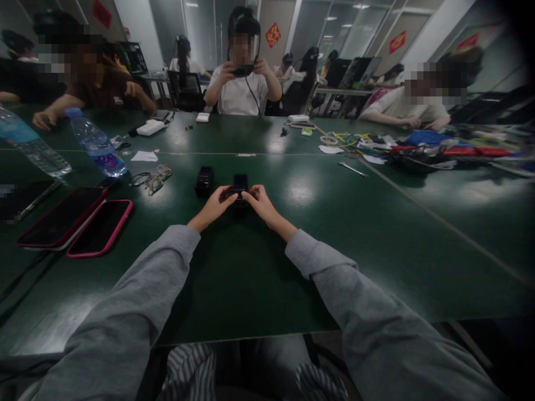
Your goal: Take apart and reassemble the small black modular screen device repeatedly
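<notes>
Between my two hands is a small black handheld device (241, 182) with a dark screen at its top. My left hand (216, 203) grips its left side, the thumb lying on its front. On its right side my right hand (262, 201) is closed around it, thumb also on the front near the keys. A similar black device (204, 179) stands on the green table just left of my left hand, apart from it. The fingers behind the held device are partly hidden. Whether its lower end touches the table, I cannot tell.
Left on the green table (251, 289) are glasses (159, 179), a pink-edged phone (101, 228), a larger red-edged device (64, 216) and water bottles (98, 146). A wrench (353, 170) and tangled cables (346, 139) lie right. Several people sit around, one opposite (238, 89) holding headgear.
</notes>
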The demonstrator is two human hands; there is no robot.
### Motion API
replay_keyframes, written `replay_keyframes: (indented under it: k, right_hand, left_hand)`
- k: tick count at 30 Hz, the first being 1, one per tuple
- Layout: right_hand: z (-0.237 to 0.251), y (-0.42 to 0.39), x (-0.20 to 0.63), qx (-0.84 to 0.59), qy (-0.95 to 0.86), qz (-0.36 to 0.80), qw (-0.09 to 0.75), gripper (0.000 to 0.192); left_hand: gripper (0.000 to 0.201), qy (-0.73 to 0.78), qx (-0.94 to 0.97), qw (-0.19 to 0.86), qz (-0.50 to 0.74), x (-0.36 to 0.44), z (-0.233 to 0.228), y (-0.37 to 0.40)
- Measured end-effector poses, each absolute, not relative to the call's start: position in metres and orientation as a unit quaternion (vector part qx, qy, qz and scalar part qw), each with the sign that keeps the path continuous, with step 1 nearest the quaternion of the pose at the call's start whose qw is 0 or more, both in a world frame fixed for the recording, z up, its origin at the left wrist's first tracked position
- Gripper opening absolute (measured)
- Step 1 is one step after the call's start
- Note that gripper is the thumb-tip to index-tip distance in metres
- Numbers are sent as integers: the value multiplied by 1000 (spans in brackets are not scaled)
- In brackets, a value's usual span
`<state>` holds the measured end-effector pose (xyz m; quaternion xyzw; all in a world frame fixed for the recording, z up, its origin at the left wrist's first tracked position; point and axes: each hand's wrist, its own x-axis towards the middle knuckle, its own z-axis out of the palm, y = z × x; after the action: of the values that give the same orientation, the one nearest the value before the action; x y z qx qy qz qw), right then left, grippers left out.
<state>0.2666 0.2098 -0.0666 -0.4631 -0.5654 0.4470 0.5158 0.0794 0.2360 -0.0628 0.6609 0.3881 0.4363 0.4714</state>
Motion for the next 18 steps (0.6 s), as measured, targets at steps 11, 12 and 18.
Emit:
replay_keyframes:
  k: [11, 12, 18]
  right_hand:
    - [-76, 217, 267, -536, -614, 303, 494, 44]
    - [-76, 217, 268, -545, -617, 291, 487, 43]
    - [-75, 212, 267, -584, -633, 218, 458, 34]
  left_hand:
    - [58, 385, 680, 465, 416, 77, -63, 236]
    - [58, 384, 681, 465, 416, 77, -63, 236]
    - [57, 381, 702, 446, 404, 76, -61, 235]
